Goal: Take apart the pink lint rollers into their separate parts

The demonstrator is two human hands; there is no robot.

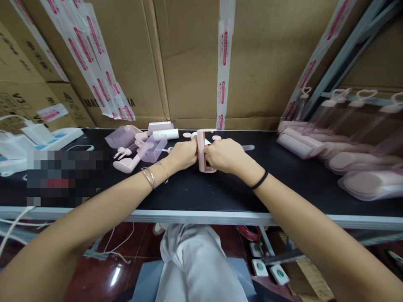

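- At the centre of my head view, between two bare hands, is one pale pink, rectangular plastic frame (201, 157), upright above the table; I cannot tell whether its lower end touches the surface.
- The left hand (183, 153) grasps the frame's left side with bent fingers; its wrist wears silver bracelets.
- The right hand (225, 155) has curled fingers at the frame's opening; I cannot tell what they grip. One black elastic band (260, 179) circles that wrist.
- Near the hands I count two small, round, pale discs (216, 138), one on either side of the frame, and one clear plastic tube (249, 147) just beyond the right hand.
- To the left, I count two translucent lilac plastic cases (153, 149) and one white cylinder (166, 134) among pale pink parts.
- To the right lies a row of pink, rounded plastic items (362, 182), with several heart-shaped loops (363, 94) above, too overlapped to count surely.
- All lie on one black tabletop (189, 195); brown cardboard (189, 63) stands behind.
- Below, three boxes with green buttons (260, 267).
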